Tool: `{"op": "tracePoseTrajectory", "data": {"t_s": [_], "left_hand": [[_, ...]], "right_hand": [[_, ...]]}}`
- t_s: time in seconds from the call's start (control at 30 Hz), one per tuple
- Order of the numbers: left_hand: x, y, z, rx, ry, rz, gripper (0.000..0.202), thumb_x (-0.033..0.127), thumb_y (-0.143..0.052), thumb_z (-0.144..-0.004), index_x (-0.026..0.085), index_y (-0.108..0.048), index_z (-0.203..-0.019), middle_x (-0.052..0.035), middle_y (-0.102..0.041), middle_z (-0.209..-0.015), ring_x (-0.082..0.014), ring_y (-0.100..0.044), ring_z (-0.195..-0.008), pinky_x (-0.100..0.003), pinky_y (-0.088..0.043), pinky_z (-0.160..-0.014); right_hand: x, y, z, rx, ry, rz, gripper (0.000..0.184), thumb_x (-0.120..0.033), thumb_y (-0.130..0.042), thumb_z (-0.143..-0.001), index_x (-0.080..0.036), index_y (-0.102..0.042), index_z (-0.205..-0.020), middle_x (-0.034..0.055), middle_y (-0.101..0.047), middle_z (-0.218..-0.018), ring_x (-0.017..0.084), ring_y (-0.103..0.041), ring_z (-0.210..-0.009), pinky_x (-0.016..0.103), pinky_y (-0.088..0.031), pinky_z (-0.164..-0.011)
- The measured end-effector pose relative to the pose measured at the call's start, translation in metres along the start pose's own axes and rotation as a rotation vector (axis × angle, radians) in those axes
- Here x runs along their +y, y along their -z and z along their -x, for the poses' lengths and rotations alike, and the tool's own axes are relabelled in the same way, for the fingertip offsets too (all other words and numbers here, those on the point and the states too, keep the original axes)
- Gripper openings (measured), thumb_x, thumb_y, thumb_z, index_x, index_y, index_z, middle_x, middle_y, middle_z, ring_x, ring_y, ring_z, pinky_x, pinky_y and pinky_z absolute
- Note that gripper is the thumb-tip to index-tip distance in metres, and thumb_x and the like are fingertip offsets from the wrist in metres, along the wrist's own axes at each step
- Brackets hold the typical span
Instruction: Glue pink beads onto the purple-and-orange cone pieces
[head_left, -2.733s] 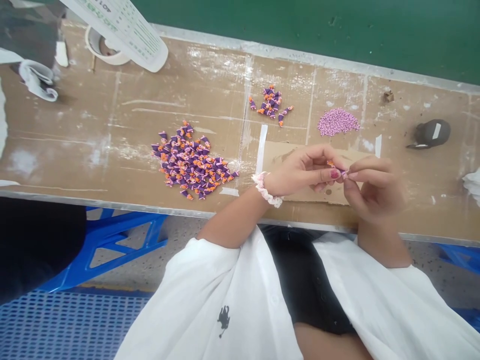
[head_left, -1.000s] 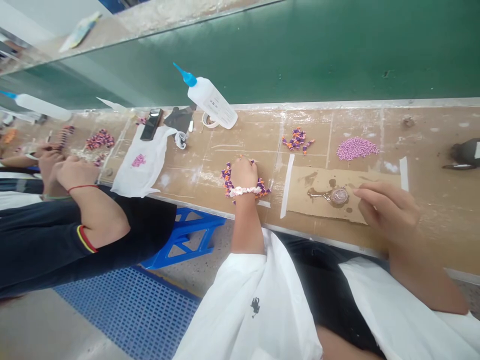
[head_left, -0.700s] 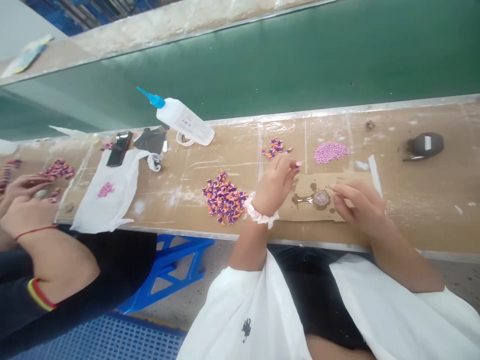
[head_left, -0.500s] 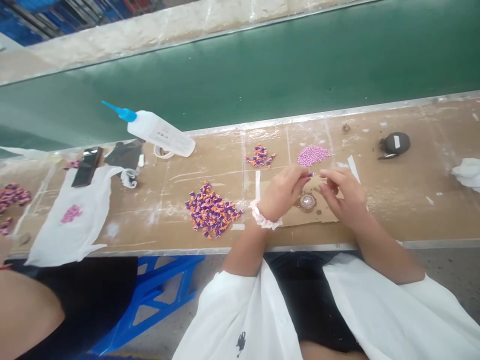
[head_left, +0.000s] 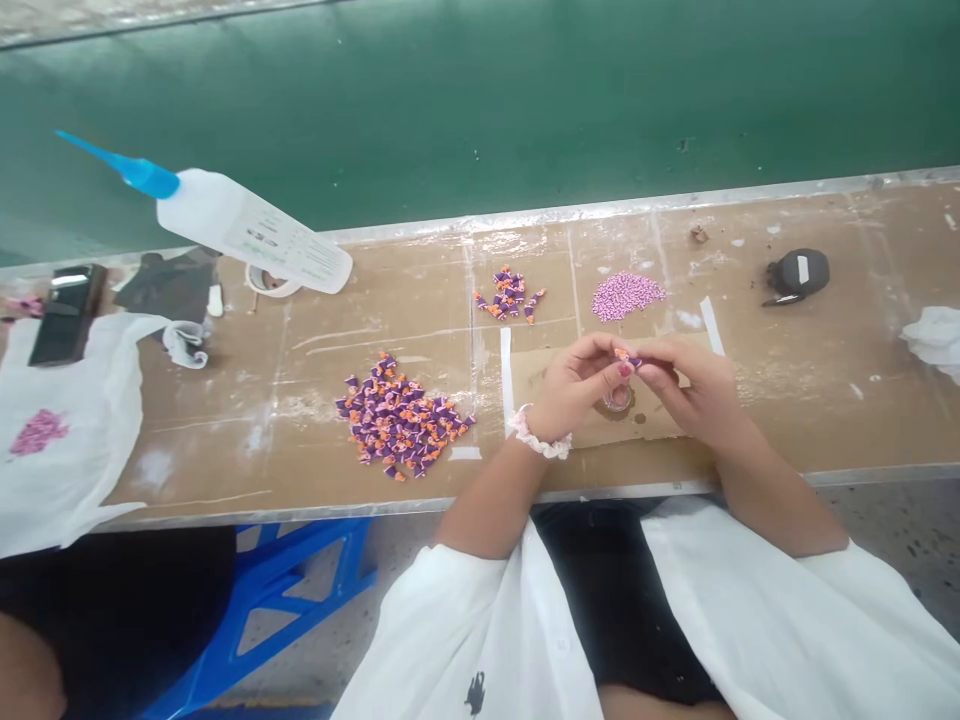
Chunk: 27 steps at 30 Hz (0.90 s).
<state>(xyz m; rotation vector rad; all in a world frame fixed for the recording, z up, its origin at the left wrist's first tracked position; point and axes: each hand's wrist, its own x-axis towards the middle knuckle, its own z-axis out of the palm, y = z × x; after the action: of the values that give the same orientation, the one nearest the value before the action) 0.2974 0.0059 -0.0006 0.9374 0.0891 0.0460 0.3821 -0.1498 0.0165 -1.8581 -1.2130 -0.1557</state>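
A small purple-and-orange piece (head_left: 628,360) is being held between the two hands, above a cardboard sheet (head_left: 667,426) on the tabletop (head_left: 885,405). Its long axis is running slantwise, its orange end pointing up and left in the view and its purple end pointing down and right, toward the right hand (head_left: 691,388). The piece is being pinched by the thumb and fingers of the left hand (head_left: 577,388). The right fingers are being drawn together at the purple end; whether the piece itself is being gripped by them cannot be told. Beneath the fingertips, a round, clear-looking object (head_left: 619,406) is being partly hidden. Beyond the hands, a mound of pink beads (head_left: 627,297) is lying near a small cluster of similar pieces (head_left: 508,294). To the left, a larger heap of such pieces (head_left: 405,418) is being seen, its pieces pointing in mixed directions.
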Motion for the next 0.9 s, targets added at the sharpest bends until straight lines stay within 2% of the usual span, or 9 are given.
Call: {"op": "tracePoseTrajectory", "data": {"t_s": [0.1, 0.17, 0.23, 0.3, 0.43, 0.5, 0.7, 0.83, 0.9], "left_hand": [[0.003, 0.002, 0.000, 0.109, -0.070, -0.020, 0.024, 0.038, -0.079, -0.078, 0.020, -0.064, -0.086, 0.0013, -0.059, -0.082, -0.0037, -0.055, -0.061, -0.018, -0.049, -0.059], [0.006, 0.002, 0.000, 0.202, -0.131, -0.038, 0.027, 0.039, -0.081, -0.074, 0.020, -0.066, -0.085, -0.0009, -0.062, -0.094, -0.0045, -0.056, -0.070, -0.018, -0.050, -0.064], [0.008, 0.001, 0.000, 0.267, -0.157, -0.035, 0.031, 0.042, -0.083, -0.071, 0.020, -0.066, -0.084, -0.0022, -0.063, -0.099, -0.0059, -0.057, -0.075, -0.018, -0.051, -0.064], [0.010, -0.001, 0.000, 0.320, -0.177, -0.011, 0.034, 0.046, -0.083, -0.070, 0.020, -0.064, -0.084, -0.0015, -0.064, -0.094, -0.0062, -0.058, -0.072, -0.018, -0.050, -0.059], [0.010, -0.003, 0.000, 0.485, -0.295, 0.006, 0.038, 0.045, -0.083, -0.070, 0.023, -0.063, -0.093, 0.0028, -0.061, -0.083, -0.0038, -0.055, -0.062, -0.017, -0.049, -0.056], [0.011, -0.002, 0.001, 0.524, -0.333, -0.014, 0.040, 0.044, -0.082, -0.073, 0.025, -0.062, -0.102, 0.0045, -0.059, -0.079, -0.0039, -0.055, -0.061, -0.018, -0.050, -0.058], [0.012, -0.001, 0.002, 0.517, -0.342, -0.049, 0.035, 0.041, -0.079, -0.077, 0.028, -0.060, -0.103, 0.0060, -0.059, -0.076, -0.0045, -0.054, -0.060, -0.019, -0.049, -0.059], [0.012, 0.000, 0.002, 0.512, -0.325, -0.069, 0.035, 0.042, -0.079, -0.077, 0.027, -0.060, -0.101, 0.0058, -0.059, -0.075, -0.0045, -0.053, -0.058, -0.019, -0.047, -0.056], [0.012, 0.001, 0.002, 0.519, -0.319, -0.082, 0.036, 0.043, -0.079, -0.077, 0.027, -0.060, -0.102, 0.0053, -0.059, -0.076, -0.0045, -0.053, -0.058, -0.019, -0.046, -0.056]], "right_hand": [[0.031, 0.005, -0.003, 0.075, -0.206, 0.192, 0.020, -0.030, -0.050, -0.097, -0.023, -0.068, -0.101, 0.0039, -0.071, -0.084, 0.016, -0.065, -0.070, 0.029, -0.053, -0.064], [0.056, 0.008, -0.004, 0.061, -0.337, 0.333, 0.018, -0.028, -0.054, -0.091, -0.021, -0.069, -0.100, 0.0071, -0.070, -0.092, 0.017, -0.063, -0.068, 0.032, -0.053, -0.065], [0.075, 0.009, -0.004, 0.047, -0.377, 0.406, 0.022, -0.024, -0.053, -0.087, -0.020, -0.070, -0.101, 0.0090, -0.070, -0.095, 0.020, -0.064, -0.073, 0.036, -0.055, -0.072], [0.086, 0.009, -0.003, 0.009, -0.377, 0.422, 0.031, -0.020, -0.051, -0.084, -0.020, -0.070, -0.109, 0.0096, -0.070, -0.100, 0.022, -0.066, -0.079, 0.039, -0.055, -0.078], [0.088, 0.006, -0.002, -0.070, -0.381, 0.425, 0.039, -0.017, -0.049, -0.084, -0.021, -0.072, -0.115, 0.0093, -0.070, -0.106, 0.024, -0.068, -0.088, 0.040, -0.056, -0.084], [0.088, 0.005, -0.002, -0.081, -0.388, 0.444, 0.038, -0.017, -0.048, -0.085, -0.022, -0.073, -0.113, 0.0096, -0.070, -0.107, 0.024, -0.068, -0.090, 0.040, -0.056, -0.084], [0.092, 0.004, 0.000, -0.099, -0.385, 0.492, 0.037, -0.019, -0.048, -0.086, -0.023, -0.076, -0.111, 0.0093, -0.068, -0.106, 0.025, -0.067, -0.091, 0.040, -0.056, -0.080], [0.094, 0.008, 0.000, -0.023, -0.375, 0.464, 0.031, -0.018, -0.050, -0.084, -0.023, -0.077, -0.097, 0.0076, -0.070, -0.098, 0.023, -0.067, -0.084, 0.039, -0.056, -0.080], [0.094, 0.010, -0.001, 0.029, -0.378, 0.479, 0.029, -0.017, -0.050, -0.084, -0.022, -0.076, -0.097, 0.0078, -0.070, -0.094, 0.022, -0.066, -0.079, 0.039, -0.056, -0.077]]}}
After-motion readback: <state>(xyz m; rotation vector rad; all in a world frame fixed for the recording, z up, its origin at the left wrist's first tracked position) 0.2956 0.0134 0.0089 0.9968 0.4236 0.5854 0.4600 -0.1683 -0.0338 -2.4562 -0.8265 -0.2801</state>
